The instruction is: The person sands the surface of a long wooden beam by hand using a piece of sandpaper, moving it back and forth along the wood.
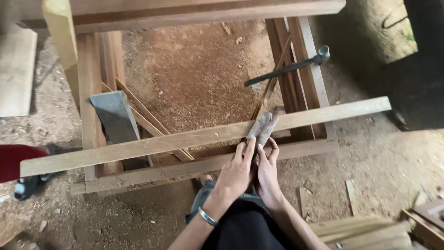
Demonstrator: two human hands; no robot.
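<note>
Wooden block (262, 127), small, grey and weathered, lies across the top of a long pale plank (203, 136) just right of the picture's centre, tilted so its upper end leans toward 1 o'clock. Both hands close on its lower end from 6 o'clock: the left hand (237, 170) has its fingers stretched up along the block's left edge, and the right hand (267, 167) pinches the right edge with its fingertips; the two hands press side by side, touching. A metal bangle (207, 216) circles the left wrist, and dark trousers show below the forearms at 6 o'clock.

From the block, the plank runs from 9 o'clock, low at the left, up toward 3 o'clock at the right, resting on a wooden frame (319, 111). A thin strip of wood rises from under the block toward 1 o'clock. Beyond it at 1 o'clock a dark metal bar clamp (289, 68) lies over the frame's right upright. At 10 o'clock a grey slab (115, 115) leans inside the frame, with thin slats beside it. Reddish sawdust (194, 78) covers the ground within the frame. Offcuts of timber (365, 231) are piled at 4 o'clock, and a red-clad shape with a dark shoe sits at the 9 o'clock edge
</note>
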